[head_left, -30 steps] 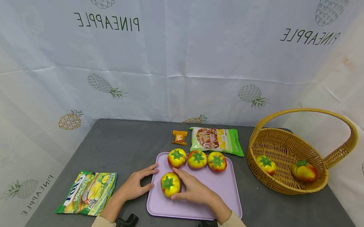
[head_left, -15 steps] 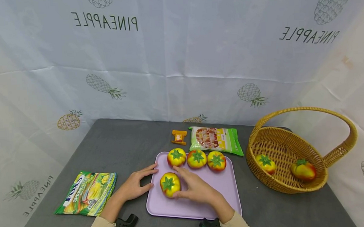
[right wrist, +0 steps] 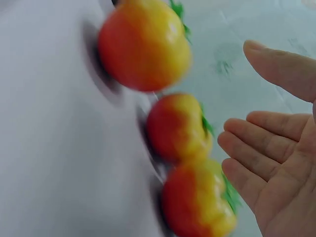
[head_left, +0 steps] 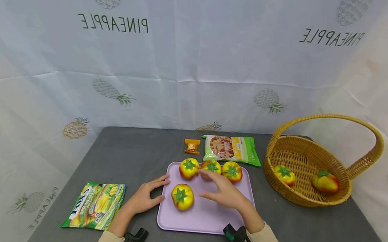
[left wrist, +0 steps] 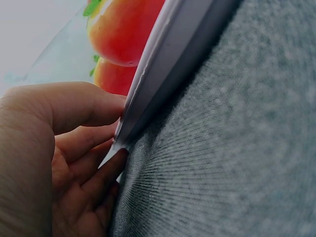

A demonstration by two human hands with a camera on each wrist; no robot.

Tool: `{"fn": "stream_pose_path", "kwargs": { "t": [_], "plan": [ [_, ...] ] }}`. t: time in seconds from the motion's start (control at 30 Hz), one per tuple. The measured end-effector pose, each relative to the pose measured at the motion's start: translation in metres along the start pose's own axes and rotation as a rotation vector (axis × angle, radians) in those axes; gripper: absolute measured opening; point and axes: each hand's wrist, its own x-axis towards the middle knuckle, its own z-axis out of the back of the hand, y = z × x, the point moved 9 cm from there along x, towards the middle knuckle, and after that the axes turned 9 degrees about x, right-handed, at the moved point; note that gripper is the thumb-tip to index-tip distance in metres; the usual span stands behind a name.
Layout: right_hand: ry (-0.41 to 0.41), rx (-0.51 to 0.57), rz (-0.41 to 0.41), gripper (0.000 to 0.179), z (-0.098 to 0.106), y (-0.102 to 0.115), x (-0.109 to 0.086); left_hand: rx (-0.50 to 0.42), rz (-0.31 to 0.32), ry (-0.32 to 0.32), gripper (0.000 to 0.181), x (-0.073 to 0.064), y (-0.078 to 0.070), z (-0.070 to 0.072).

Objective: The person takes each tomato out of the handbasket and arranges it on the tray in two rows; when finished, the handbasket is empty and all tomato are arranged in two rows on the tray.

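Observation:
My left hand (head_left: 143, 199) touches the left edge of a lilac tray (head_left: 197, 220), thumb and fingers spread along it. The left wrist view shows its fingertips against the tray's rim (left wrist: 157, 74). Over the tray's right half hovers my right hand (head_left: 226, 191), fingers extended, thumb apart, holding nothing. Between the hands a yellow-and-red round fruit (head_left: 182, 197) with a green leafy top sits on the tray. Along the far edge stand three similar fruits (head_left: 189, 168), the middle one partly covered by my right fingers. In the right wrist view the palm (right wrist: 291, 168) faces several blurred fruits (right wrist: 145, 47).
At right stands a wicker basket (head_left: 307, 199) with a tall handle, holding two more fruits (head_left: 325, 182). Behind the tray lie a green-and-white food packet (head_left: 230, 149) and a small orange wrapped packet (head_left: 192, 146). A Foxy's-like green snack bag (head_left: 95, 205) lies left.
My right hand has let go of the near fruit and moved right, away from it. The fruit stays on the tray. My left hand has kept its place at the tray's edge.

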Motion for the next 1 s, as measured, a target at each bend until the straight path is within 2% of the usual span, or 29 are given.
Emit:
{"fn": "stream_pose_path", "kwargs": {
  "t": [0.53, 0.9, 1.0],
  "plan": [
    [-0.174, -0.115, -0.027, 0.060, 0.094, -0.026, -0.052, -0.007, -0.003, 0.007, 0.045, 0.001, 0.000, -0.001],
    [-0.197, -0.179, -0.101, 0.061, 0.164, -0.019, -0.086, -0.013, 0.010, 0.011, 0.045, 0.001, 0.000, 0.000],
    [-0.200, -0.197, -0.097, 0.059, 0.181, -0.016, -0.094, -0.014, 0.016, 0.020, 0.046, 0.001, 0.000, -0.001]
  ]
}}
